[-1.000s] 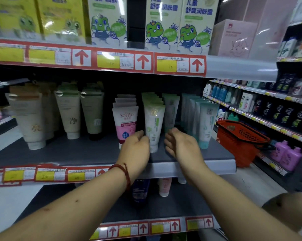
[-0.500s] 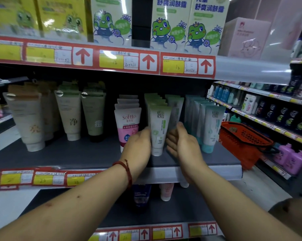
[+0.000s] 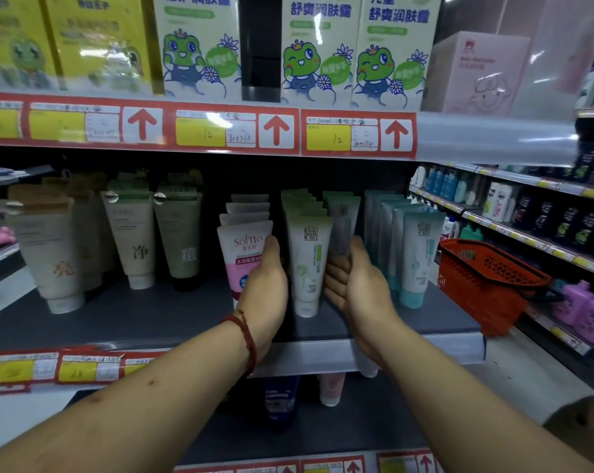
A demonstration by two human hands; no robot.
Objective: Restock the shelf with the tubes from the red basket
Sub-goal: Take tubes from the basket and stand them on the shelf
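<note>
Both hands reach onto the middle shelf (image 3: 145,319) and flank a white-and-green tube (image 3: 307,264) that stands cap-down at the front of its row, with more tubes of the same kind lined up behind it. The left hand (image 3: 266,285), a red cord bracelet (image 3: 246,336) on its wrist, shows its back to the camera; its fingers are straight and held together, laid along the tube's left side, and they partly cover the pink Softto tube (image 3: 242,247) just beside it. The right hand (image 3: 353,281) is cupped with the palm facing left and its fingers (image 3: 335,269) bent, their tips at the tube's right edge. Whether they clasp the tube or only touch it cannot be told, as the view is soft there. Right of that hand stands a row of teal-capped tubes (image 3: 416,261). The red basket (image 3: 486,281) sits just past the shelf's right end, well apart from both hands, its contents hidden from this angle. Frog-printed cartons (image 3: 317,52) line the shelf above.
</note>
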